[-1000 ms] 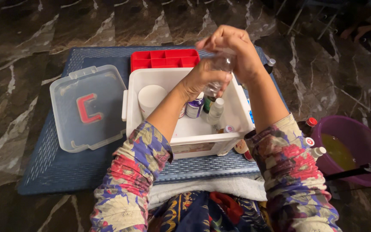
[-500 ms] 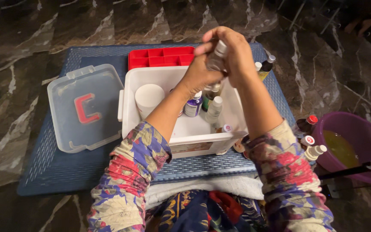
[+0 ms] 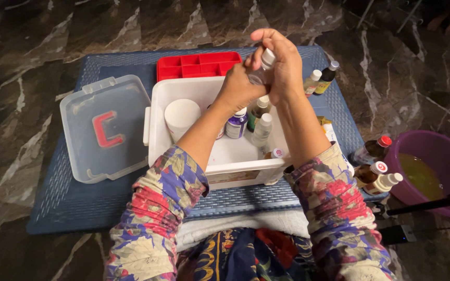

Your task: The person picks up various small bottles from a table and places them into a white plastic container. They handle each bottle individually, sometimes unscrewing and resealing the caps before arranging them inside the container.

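A small clear bottle (image 3: pixel 260 70) is held above the white storage box (image 3: pixel 225 156), gripped by the left hand (image 3: pixel 238 88) so it stays steady. Its white cap (image 3: pixel 268 56) is pinched by the right hand (image 3: pixel 282 65) fingers (image 3: pixel 259 37).

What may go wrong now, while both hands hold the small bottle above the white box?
1. The small clear bottle, gripped by the left hand and right hand, might slip and knock over the bottles standing in the white box.
2. If its white cap comes off, the contents may spill into the box.
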